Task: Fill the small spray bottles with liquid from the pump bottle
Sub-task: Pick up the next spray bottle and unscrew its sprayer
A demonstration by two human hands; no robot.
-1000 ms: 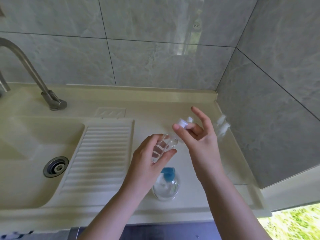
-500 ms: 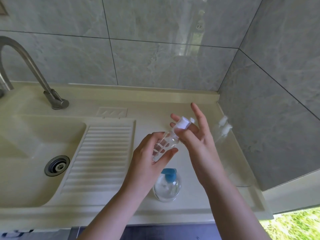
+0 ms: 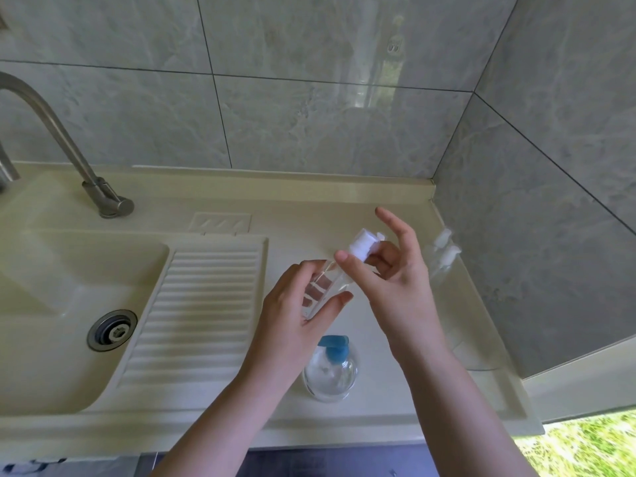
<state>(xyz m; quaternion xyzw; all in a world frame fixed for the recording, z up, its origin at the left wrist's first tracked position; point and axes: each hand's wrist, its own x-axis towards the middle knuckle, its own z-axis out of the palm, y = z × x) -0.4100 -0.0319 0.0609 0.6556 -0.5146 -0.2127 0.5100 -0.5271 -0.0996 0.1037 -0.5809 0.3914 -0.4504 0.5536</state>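
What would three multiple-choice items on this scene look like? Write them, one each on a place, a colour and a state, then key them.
1. Where does the pump bottle stand?
A. in the basin
B. on the counter, near the front edge
C. on the ribbed drainboard

2. What colour is its pump?
A. blue
B. red
C. white

3. How is the spray bottle held?
A. lying loose on the counter
B. upright under the tap
C. tilted, left hand round the body, right hand pinching the white cap

Key: 1 B, it stands below the hands, right of the drainboard. 2 A, the pump is blue. 3 C, both hands grip it.
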